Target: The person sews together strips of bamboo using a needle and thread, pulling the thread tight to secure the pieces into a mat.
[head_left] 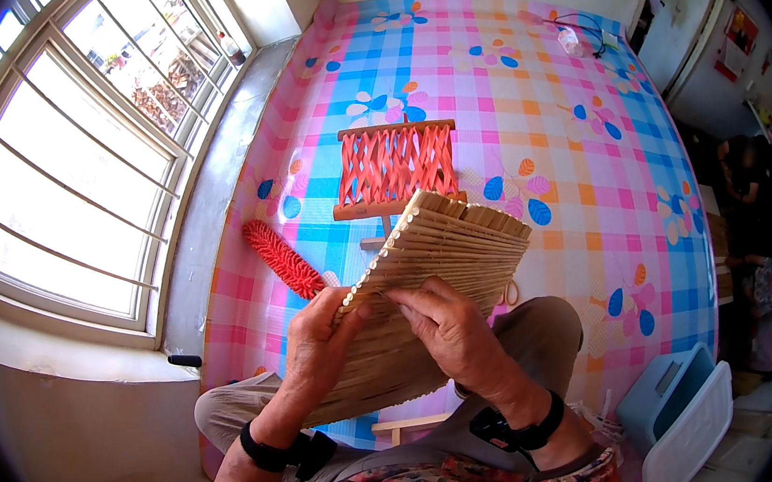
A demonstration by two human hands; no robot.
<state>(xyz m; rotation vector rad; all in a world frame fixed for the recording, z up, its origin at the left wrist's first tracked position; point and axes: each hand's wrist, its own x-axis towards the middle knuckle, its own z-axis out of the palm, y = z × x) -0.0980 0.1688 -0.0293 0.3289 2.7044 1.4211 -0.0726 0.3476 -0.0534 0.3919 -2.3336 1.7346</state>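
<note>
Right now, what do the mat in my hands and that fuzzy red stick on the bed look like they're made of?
The mat, held by the left hand and right hand, looks like straw or thin reed stalks: pale tan, matte, in parallel rows bound along one edge. The fuzzy red stick looks like synthetic fibre or yarn, going by its bright, bristly pile; the exact material can't be told.

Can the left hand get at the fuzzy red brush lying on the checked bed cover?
Probably yes, once free. The left hand now grips the woven straw mat; the fuzzy red brush lies just beyond it on the checked cover, nothing between.
</note>
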